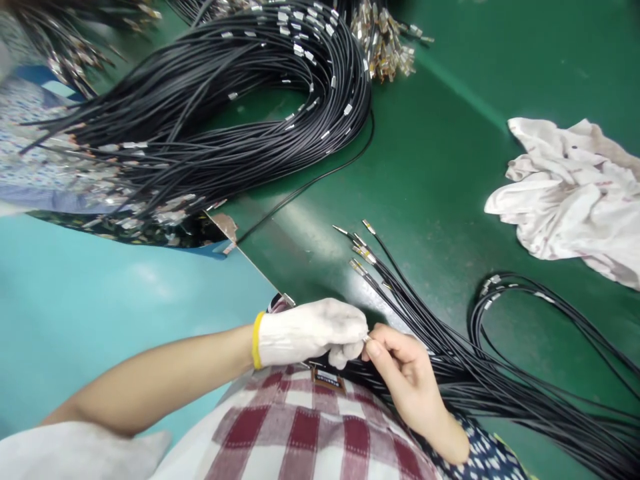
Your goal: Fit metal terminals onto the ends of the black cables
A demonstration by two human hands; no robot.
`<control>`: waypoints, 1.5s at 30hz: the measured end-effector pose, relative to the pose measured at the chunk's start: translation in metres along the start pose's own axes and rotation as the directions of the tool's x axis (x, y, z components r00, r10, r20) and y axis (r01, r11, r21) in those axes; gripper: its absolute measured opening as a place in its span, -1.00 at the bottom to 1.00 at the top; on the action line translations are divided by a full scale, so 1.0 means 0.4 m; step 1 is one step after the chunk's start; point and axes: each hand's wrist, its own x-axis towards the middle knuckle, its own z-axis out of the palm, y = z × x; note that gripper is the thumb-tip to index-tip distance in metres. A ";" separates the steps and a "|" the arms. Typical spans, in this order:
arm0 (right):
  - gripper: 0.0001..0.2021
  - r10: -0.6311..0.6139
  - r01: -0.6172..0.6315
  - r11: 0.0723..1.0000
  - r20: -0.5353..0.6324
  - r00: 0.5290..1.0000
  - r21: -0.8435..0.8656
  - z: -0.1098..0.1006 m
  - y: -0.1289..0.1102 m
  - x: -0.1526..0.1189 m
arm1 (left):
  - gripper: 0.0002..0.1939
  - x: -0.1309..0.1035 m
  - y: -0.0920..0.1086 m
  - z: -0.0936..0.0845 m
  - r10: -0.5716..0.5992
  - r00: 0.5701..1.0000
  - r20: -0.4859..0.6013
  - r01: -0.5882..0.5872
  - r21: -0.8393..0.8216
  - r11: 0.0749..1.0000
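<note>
The left hand (pixel 310 331) was covered by a white knitted glove with a yellow cuff band, and its fingers were curled tightly into a near fist. The bare right hand (pixel 400 367) was set just against it, thumb and forefinger pinched together. Between the two hands a small shiny metal terminal (pixel 367 339) was gripped, at the end of one thin black wire; the wire itself was hidden by the fingers.

Just beyond the hands a flat sheaf of black wires (pixel 450 360) was spread across the green tabletop (pixel 440 167), smooth and rubbery in look, fanning toward the upper left where small brass-coloured end pieces (pixel 363 250) were seen. The sheaf ran under the right hand and off to the lower right, where it curved into loose loops.

Below the hands a red-and-white checked cloth (pixel 310 427) was seen, soft and woven.

Farther off, a much thicker bundle of black wires (pixel 240 107) was arched over the tabletop's far left, dotted with small silver sleeves. A heap of metal terminals (pixel 385 40) was gathered at the top edge. On the right a crumpled white rag (pixel 570 193) was laid, wrinkled and faintly stained.
</note>
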 end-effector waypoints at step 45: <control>-0.70 -0.043 0.038 0.996 0.059 0.997 0.079 0.000 0.019 -0.014 | -0.62 -0.010 0.019 0.015 -0.015 0.999 -0.033 0.016 0.042 0.999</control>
